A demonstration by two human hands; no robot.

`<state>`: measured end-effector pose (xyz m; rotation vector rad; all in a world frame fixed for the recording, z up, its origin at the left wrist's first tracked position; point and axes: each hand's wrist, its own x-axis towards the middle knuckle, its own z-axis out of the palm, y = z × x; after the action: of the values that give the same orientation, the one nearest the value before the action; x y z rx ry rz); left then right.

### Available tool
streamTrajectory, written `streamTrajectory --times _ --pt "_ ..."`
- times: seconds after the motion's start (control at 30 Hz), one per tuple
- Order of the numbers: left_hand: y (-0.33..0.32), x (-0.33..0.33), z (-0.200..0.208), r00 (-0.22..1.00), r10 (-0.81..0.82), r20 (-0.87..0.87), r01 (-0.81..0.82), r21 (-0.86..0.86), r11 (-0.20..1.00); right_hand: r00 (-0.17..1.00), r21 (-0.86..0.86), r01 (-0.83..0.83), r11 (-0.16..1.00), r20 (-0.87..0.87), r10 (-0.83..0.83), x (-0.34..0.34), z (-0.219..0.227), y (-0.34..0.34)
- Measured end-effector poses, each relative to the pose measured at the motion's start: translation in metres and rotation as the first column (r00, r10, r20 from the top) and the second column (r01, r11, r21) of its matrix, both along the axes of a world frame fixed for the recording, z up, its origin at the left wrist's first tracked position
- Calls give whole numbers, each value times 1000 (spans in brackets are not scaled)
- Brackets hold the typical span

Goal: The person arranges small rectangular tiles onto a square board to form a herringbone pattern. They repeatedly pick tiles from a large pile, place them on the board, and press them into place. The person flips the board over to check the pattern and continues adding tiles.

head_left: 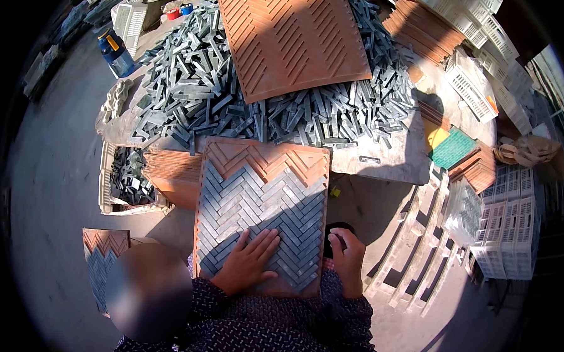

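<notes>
In front of me an orange-brown mould tray (pixel 264 151) carries narrow grey stone strips (pixel 237 199) laid in a herringbone pattern. At its far end, a zigzag band of ribbed slots is bare. My left hand (pixel 250 263) lies flat on the strips near the tray's near end, fingers stretched out. Just beyond the tray's right edge, my right hand (pixel 349 257) is closed, thumb against curled fingers; whatever it may hold is hidden. Past the tray rises a large heap of loose grey strips (pixel 198 72).
Another ribbed mould tray (pixel 294 38) rests on the heap. A crate of strips (pixel 108 175) and stacked trays (pixel 172 171) stand left. A person's blurred head (pixel 148 290) is lower left, beside another patterned tray (pixel 102 262). Right are a pallet (pixel 411 244) and white crates (pixel 506 230).
</notes>
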<state>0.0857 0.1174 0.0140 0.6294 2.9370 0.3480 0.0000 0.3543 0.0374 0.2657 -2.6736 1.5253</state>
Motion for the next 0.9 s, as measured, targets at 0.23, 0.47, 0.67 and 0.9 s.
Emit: streamTrajectory --times 0.23,0.47,0.67,0.9 --pt "3 5 2 999 -41 25 41 11 999 998 31 -52 998 -36 53 0 -2 -8" --pt "-16 30 15 982 -142 128 136 53 989 1000 100 -22 995 -19 25 6 8 0" --pt "-42 48 12 957 -241 160 230 86 969 999 -1 32 999 -8 -32 4 -15 -2" --pt "-78 97 17 953 277 124 -301 253 920 888 -472 1 882 406 216 20 -50 -1"
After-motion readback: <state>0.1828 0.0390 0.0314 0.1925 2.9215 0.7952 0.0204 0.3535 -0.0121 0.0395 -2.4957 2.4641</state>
